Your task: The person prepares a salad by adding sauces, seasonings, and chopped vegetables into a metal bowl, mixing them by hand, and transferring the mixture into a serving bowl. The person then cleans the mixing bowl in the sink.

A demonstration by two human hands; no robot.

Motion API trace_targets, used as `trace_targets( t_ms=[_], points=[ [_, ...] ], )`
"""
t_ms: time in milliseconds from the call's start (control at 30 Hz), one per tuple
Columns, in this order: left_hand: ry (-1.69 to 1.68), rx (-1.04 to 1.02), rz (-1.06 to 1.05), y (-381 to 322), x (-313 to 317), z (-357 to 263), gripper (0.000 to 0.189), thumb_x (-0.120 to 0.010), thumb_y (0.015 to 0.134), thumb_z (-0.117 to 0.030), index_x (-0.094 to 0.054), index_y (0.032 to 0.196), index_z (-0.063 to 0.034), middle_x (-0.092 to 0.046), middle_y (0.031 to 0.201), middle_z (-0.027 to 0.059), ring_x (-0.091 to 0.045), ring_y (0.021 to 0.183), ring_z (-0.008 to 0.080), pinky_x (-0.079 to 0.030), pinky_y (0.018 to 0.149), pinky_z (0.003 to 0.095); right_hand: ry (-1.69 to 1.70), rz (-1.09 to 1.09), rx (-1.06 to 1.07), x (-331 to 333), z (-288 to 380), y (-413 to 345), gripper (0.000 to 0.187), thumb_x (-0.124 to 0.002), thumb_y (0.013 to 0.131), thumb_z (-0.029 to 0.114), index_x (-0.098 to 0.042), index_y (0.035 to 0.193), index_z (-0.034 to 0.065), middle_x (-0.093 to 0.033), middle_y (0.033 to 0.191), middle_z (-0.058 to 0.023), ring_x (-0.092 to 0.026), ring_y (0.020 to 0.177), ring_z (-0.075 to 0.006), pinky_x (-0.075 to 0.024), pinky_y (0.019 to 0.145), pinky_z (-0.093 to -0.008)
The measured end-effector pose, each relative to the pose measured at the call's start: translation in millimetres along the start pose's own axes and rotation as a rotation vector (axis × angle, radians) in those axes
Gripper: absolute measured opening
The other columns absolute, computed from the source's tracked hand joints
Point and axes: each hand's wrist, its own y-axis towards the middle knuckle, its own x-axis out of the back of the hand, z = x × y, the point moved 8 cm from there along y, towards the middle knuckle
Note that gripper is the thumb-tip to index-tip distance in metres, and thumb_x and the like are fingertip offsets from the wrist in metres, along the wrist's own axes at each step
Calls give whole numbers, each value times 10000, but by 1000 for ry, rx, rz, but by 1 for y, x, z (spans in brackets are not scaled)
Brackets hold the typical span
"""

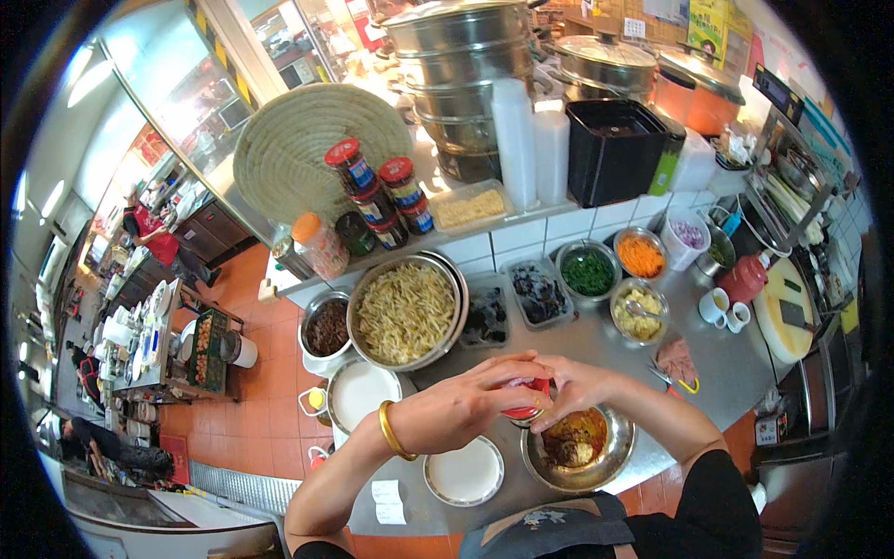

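Both hands are closed around a small red jar (524, 403), held above the near side of the steel counter (517, 513). My left hand (464, 402), with a gold bangle at the wrist, covers it from the left. From the other side, my right hand (581, 384) grips it. Fingers hide much of the jar, so I cannot tell whether its lid is on. Just below sits a stainless steel mixing bowl (614, 458) holding dark reddish oily sauce (583, 430) and a pale minced clump. An empty white plate (464, 472) lies to its left.
Behind my hands stand a large bowl of bean sprouts (405, 314), chopped greens (587, 271), shredded carrot (640, 253) and a bowl with a spoon (639, 311). Scissors (667, 379) lie right. Stacked jars (380, 202) line the shelf. Another white plate (363, 395) sits left, above a paper slip (388, 502).
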Motion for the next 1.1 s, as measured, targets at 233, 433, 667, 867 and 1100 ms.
trace_targets(
  t_ms=[233,433,667,867,1100],
  points=[
    [-31,58,-411,-17,85,40,391,-589,905,-26,-589,1296,-37,-496,1407,179,-407,1380,417,-342,1132,500,19,-6,-10,49,43,93,758,-863,750,102,-462,1390,32,-613,1228,-48,-555,1158,-141,-438,1025,-329],
    [41,-82,-480,-31,104,67,391,-545,999,-279,-650,1250,1,-538,1382,227,-422,1370,415,-320,1133,506,239,220,-26,52,39,135,671,-877,723,130,-559,1304,23,-633,1236,-77,-584,1148,-164,-455,1019,-350],
    [-543,-243,-913,-52,166,117,605,-563,1000,-280,-373,1497,10,-334,1568,180,-311,1460,289,-261,1181,448,455,-99,181,105,62,200,703,-864,727,107,-536,1342,16,-657,1237,-97,-597,1188,-193,-444,1071,-373],
    [-461,144,-1239,-97,173,181,390,-483,1045,-161,-493,1402,-5,-525,1416,99,-493,1319,202,-404,1080,343,-105,-571,361,209,86,280,638,-872,746,145,-560,1291,37,-677,1176,-61,-612,1098,-144,-461,1008,-329],
    [-370,356,-1255,-118,164,230,391,-499,1012,-106,-505,1389,-2,-542,1386,92,-522,1284,188,-432,1029,326,-515,-758,455,234,66,308,615,-873,721,172,-576,1235,14,-688,1177,-127,-647,1071,-236,-479,978,-349]
  ],
)
